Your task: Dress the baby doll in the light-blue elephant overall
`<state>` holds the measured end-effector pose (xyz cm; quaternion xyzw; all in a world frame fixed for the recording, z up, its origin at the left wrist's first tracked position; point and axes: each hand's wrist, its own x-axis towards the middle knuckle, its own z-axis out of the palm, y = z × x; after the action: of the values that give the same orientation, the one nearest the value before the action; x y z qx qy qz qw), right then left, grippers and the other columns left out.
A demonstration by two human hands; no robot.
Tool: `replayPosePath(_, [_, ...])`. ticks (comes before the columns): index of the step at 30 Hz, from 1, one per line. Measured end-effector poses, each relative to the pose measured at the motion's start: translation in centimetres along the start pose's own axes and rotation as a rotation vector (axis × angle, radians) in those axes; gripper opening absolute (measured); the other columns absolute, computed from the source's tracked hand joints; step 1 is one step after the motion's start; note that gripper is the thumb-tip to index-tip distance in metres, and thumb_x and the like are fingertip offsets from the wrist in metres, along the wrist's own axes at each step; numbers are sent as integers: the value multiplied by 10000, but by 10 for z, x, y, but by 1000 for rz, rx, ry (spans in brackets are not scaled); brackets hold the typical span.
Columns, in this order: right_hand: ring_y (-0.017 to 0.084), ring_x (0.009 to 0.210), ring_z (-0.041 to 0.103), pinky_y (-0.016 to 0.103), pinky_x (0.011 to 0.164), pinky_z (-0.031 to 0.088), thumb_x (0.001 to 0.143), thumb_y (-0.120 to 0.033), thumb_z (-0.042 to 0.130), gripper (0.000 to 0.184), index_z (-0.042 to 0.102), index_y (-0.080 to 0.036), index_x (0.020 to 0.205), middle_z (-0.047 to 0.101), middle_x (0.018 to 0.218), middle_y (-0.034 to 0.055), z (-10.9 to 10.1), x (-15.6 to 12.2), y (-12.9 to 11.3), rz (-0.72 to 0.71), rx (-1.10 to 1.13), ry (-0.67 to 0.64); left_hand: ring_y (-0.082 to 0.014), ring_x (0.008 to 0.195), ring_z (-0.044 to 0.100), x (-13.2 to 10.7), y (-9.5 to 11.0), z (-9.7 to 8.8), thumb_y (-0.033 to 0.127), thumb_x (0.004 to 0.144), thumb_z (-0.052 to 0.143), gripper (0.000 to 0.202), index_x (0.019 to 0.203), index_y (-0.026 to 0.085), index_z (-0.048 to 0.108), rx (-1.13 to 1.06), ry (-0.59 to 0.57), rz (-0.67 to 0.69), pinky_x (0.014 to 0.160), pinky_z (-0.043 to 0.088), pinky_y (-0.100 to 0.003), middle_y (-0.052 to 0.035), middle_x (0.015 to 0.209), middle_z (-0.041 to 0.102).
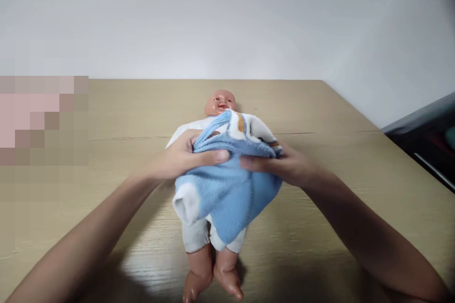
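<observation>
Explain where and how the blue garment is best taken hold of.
Probably grip the blue garment by its bunched upper edge, from both sides, thumbs on the near face, as the left hand and right hand do: gathered there, it seems easier to pinch, while the lower cloth droops loosely.

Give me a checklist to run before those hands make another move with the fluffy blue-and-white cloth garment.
1. Left hand gripping the fluffy blue-and-white cloth garment: ok.
2. Right hand gripping the garment's other side: ok.
3. Bald, hard-bodied baby doll face up on the light wood-grain table: ok.
4. Doll's head uncovered: ok.
5. Garment spread flat: not ok, bunched and folded.
6. Doll's hands free of the cloth: cannot tell, hidden.
</observation>
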<state>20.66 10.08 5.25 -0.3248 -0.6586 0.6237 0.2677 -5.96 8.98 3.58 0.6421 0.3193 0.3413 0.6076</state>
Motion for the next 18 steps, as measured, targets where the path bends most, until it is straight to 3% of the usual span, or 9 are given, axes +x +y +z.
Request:
replayPosePath(3, [336,1149,818,416,984,669,833,-464,920,473,848,-182,1206,872,1151,82,-2,0,13,207,252,66,-198,768,726,-5,3,-10,515,687,1080,563,1028,151,819,-131,-202,-144,679,629,-276,-55,881,794])
replayPosePath(5, [333,1149,821,407,979,670,846,-501,906,500,849,-185,1228,869,1208,87,-2,-1,17,256,303,72,-209,763,737,-6,6,-12,456,638,1107,545,1006,159,836,-154,-265,-118,719,653,-300,-52,830,791])
replayPosePath(9, [327,1358,755,398,1117,631,915,-513,917,521,828,-212,1331,846,1332,84,-1,0,9,148,209,-165,-199,708,709,-3,13,-8,508,823,1008,358,869,197,836,-82,-185,21,834,678,-339,-10,667,707])
replayPosePath(12, [333,1362,747,440,1192,598,846,-486,984,617,811,-173,1349,836,1345,113,-1,2,6,66,229,-377,-172,673,654,2,12,-4,585,980,860,453,758,194,807,-12,-238,51,844,652,-304,-21,645,682])
replayPosePath(15, [311,1282,780,455,1205,591,828,-436,991,621,797,-175,1358,842,1307,105,-1,5,12,22,347,-283,-145,634,591,4,3,-3,626,1075,714,631,623,186,701,-50,-258,54,700,571,-242,-31,605,628])
replayPosePath(18, [319,1177,799,467,1124,635,787,-460,972,573,816,-187,1265,852,1173,78,0,5,17,23,452,-145,-157,601,559,2,-5,-6,681,941,850,603,626,202,666,-69,-138,8,617,521,-267,-7,558,562])
